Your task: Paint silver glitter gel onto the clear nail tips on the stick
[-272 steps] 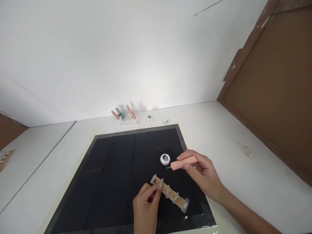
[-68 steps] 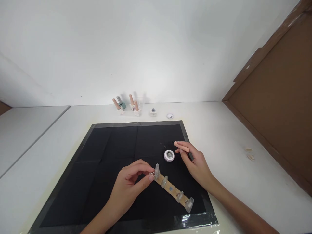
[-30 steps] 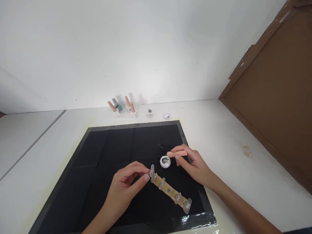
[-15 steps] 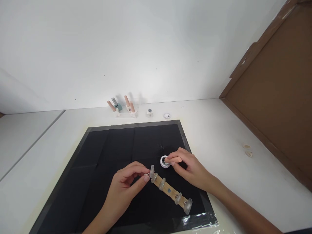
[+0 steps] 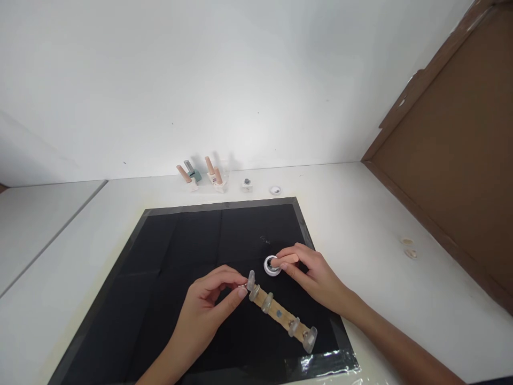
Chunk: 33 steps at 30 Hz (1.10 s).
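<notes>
A wooden stick (image 5: 280, 316) carrying several clear false nail tips lies slanted on the black mat (image 5: 180, 267). My left hand (image 5: 208, 305) pinches the stick's upper left end between thumb and forefinger. My right hand (image 5: 312, 272) grips a peach-coloured pen-like tool (image 5: 285, 260), its tip down in a small round white pot (image 5: 271, 266) holding grey glittery bits. The pot stands on the mat just above the stick.
Several nail polish bottles (image 5: 200, 176) and two tiny pots (image 5: 260, 187) line the white wall at the back. Brown cardboard (image 5: 452, 160) leans at the right. Two small pale pieces (image 5: 407, 247) lie on the white table at the right.
My right hand has lowered the peach tool from beside the pot until its tip is in the pot. My left hand has stayed on the stick's end.
</notes>
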Available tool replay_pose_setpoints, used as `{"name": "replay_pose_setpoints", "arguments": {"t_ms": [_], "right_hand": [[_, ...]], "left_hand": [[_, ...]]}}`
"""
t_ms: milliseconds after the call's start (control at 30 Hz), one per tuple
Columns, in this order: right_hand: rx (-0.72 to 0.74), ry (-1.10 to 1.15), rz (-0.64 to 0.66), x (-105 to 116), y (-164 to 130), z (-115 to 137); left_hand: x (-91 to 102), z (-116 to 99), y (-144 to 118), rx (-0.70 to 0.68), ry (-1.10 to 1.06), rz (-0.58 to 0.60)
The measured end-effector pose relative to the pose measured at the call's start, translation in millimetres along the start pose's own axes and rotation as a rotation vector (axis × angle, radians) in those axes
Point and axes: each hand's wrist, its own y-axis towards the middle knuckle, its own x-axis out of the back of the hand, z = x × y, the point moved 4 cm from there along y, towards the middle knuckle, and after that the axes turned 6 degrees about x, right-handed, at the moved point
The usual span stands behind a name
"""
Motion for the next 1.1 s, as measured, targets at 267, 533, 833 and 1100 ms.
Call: {"name": "replay_pose_setpoints", "arguments": {"t_ms": [267,533,833,1100], "right_hand": [[0.034,-0.012,-0.158,7.1,-1.1,1.1],[0.021,0.024,-0.171,7.2,-1.9,-3.0],[-0.001,0.19,-0.278,5.4,-2.4,-6.6],[0.132,-0.07,-0.08,-4.8,0.4,2.0]], "left_hand": [[0.2,-0.5,0.7,0.002,0.013,-0.015],[-0.3,0.5,1.8,0.007,0.014,-0.001],[0.5,-2.0,1.2,0.011,0.021,-0.005],[1.1,1.5,-0.3,0.015,0.013,0.0]]}}
